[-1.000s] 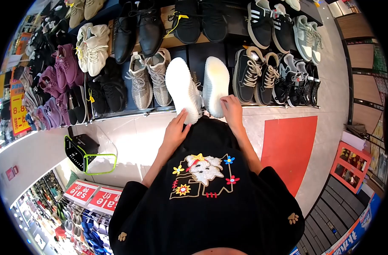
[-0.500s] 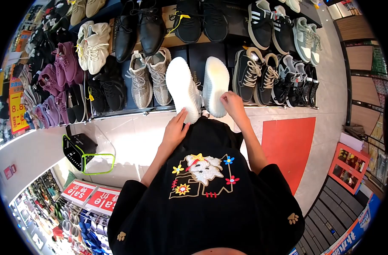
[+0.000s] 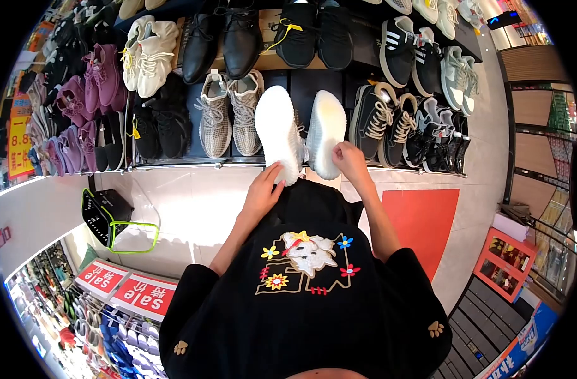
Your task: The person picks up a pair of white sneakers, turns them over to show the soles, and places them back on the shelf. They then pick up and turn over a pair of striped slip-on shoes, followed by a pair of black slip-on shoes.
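Note:
Two white sneakers are turned so their pale soles face me, toes pointing away toward the shoe rack. My left hand (image 3: 262,188) grips the heel end of the left white sneaker (image 3: 277,129), thumb and fingers at its lower edge. At the side of the right white sneaker (image 3: 328,129), near its heel, my right hand (image 3: 351,163) is closed with fingers curled against it. The uppers of both sneakers are mostly hidden behind the soles. Just left of them stand grey patterned sneakers (image 3: 214,120); dark shoes with beige laces (image 3: 372,120) are on the right.
Several more pairs fill the rack, among them black leather shoes (image 3: 241,38) and purple sneakers (image 3: 102,76). A black basket with a green handle (image 3: 114,218) stands on the floor at left. Red sale signs (image 3: 143,294) sit lower left, and a red mat (image 3: 421,221) lies at right.
The camera view has shifted slightly, so the rack and floor appear moved. Both hands stay at the two white sneakers, whose soles still face me.

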Tool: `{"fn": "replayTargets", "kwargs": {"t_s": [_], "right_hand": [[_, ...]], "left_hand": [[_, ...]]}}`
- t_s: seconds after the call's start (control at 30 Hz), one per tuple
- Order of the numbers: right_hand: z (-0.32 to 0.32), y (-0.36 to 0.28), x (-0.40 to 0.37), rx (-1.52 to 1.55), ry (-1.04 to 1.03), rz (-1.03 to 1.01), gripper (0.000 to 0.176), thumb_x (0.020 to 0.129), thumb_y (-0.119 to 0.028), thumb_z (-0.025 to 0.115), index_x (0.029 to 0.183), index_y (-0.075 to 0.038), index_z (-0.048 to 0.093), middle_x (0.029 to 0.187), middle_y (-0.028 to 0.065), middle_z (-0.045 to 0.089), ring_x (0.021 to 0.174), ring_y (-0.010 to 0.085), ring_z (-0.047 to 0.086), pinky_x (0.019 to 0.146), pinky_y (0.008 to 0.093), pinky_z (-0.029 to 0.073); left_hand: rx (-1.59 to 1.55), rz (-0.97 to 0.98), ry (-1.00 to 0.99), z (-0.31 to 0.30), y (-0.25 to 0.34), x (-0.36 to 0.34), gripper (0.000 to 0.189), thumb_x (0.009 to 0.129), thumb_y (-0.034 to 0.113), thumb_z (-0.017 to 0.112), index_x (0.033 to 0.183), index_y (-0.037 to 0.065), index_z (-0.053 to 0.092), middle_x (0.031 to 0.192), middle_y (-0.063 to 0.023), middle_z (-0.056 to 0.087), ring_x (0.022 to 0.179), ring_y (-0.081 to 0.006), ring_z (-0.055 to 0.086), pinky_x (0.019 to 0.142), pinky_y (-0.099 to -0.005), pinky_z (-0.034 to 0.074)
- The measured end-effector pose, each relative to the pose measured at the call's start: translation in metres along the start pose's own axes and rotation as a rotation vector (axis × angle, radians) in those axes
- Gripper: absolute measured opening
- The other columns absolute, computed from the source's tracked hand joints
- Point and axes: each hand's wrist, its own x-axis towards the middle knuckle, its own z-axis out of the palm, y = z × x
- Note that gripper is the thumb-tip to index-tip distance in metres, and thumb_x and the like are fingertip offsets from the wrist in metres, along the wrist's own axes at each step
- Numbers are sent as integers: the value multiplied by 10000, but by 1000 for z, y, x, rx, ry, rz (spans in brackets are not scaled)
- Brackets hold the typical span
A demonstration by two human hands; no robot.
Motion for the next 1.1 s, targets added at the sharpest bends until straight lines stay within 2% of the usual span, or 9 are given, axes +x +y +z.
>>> {"fn": "replayTargets", "kwargs": {"t_s": [0.13, 0.33, 0.43, 0.57, 0.73, 0.83, 0.9, 0.97, 1.1], "right_hand": [[5, -3, -17, 1, 82, -26, 120, 806, -76, 636, 884, 13, 616, 820, 146, 616, 739, 305, 624, 670, 377, 504], [21, 29, -39, 101, 275, 300, 316, 866, -121, 629, 1135, 40, 586, 942, 169, 647, 865, 242, 660, 778, 327, 512], [29, 58, -23, 587, 185, 427, 464, 905, -194, 601, 1253, 100, 509, 1220, 199, 595, 1035, 215, 625, 885, 298, 471], [18, 38, 16, 705, 107, 634, 525, 917, -228, 579, 1303, 105, 455, 1230, 201, 585, 1124, 228, 563, 957, 302, 416], [26, 21, 25, 985, 92, 693, 518, 924, -213, 559, 1328, 85, 433, 1201, 179, 601, 1083, 220, 572, 944, 303, 414], [22, 5, 22, 977, 240, 710, 479, 922, -231, 577, 1276, 79, 486, 1081, 134, 642, 972, 186, 601, 858, 285, 452], [16, 2, 27, 999, 24, 643, 427, 905, -233, 616, 1194, 76, 553, 959, 85, 653, 840, 136, 600, 747, 258, 468], [20, 0, 32, 922, 35, 625, 402, 896, -232, 633, 1151, 74, 578, 928, 69, 648, 802, 119, 589, 711, 249, 463], [12, 0, 33, 825, 20, 589, 348, 890, -225, 647, 1076, 67, 619, 905, 54, 648, 776, 103, 576, 684, 242, 456]], "left_hand": [[-110, -86, 55, -2, -1, 0, 358, 890, 134, 584, 1219, 6, 523, 1221, -162, 559, 1000, -325, 595, 870, -383, 479], [-380, -324, 326, 18, -39, 3, 357, 912, 137, 596, 1243, 35, 511, 1184, -115, 587, 946, -209, 609, 772, -346, 502], [-481, -363, 312, 18, -54, 17, 396, 925, 161, 594, 1281, 14, 502, 1203, -118, 589, 946, -162, 597, 767, -296, 496], [-546, -323, 274, 19, -70, 40, 462, 927, 190, 598, 1314, -27, 471, 1200, -131, 594, 970, -163, 594, 790, -280, 484], [-776, -588, 89, -2, -54, 54, 533, 945, 279, 568, 1363, -20, 424, 1261, -127, 568, 1144, -188, 536, 877, -307, 455], [-714, -536, 100, -1, -40, 58, 516, 931, 307, 588, 1320, -13, 477, 1115, -57, 601, 979, -128, 557, 780, -253, 447], [-667, -480, 102, -1, -40, 64, 474, 929, 302, 593, 1281, -9, 520, 1024, -25, 613, 890, -98, 555, 736, -234, 436], [-496, -447, -26, 4, -52, 72, 393, 905, 285, 630, 1147, -24, 599, 946, -36, 589, 794, -90, 537, 698, -221, 436], [-483, -333, 35, 12, -64, 77, 315, 905, 257, 632, 1060, -17, 625, 887, -26, 582, 759, -76, 519, 678, -213, 426]]}}
